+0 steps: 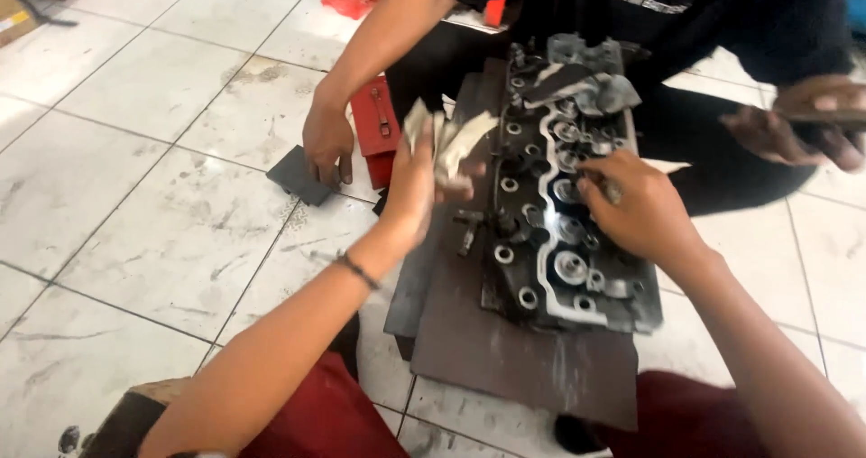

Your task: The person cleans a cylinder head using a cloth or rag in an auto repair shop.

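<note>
Head view, looking down: a grimy engine cylinder head (564,205) lies on a dark board (505,350) over the white tiled floor (117,196). Right hand (636,207) rests on its valve side, fingers pinched on something too small to tell. Left hand (417,183) grips a crumpled grey rag (451,142) just beside it. Across, another person's hand (327,142) touches a dark flat block (298,176) near a red box (377,126).

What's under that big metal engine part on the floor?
The cylinder head lies on dark flat boards over the white tiled floor. Whatever sits directly beneath the head is covered and cannot be seen.
</note>
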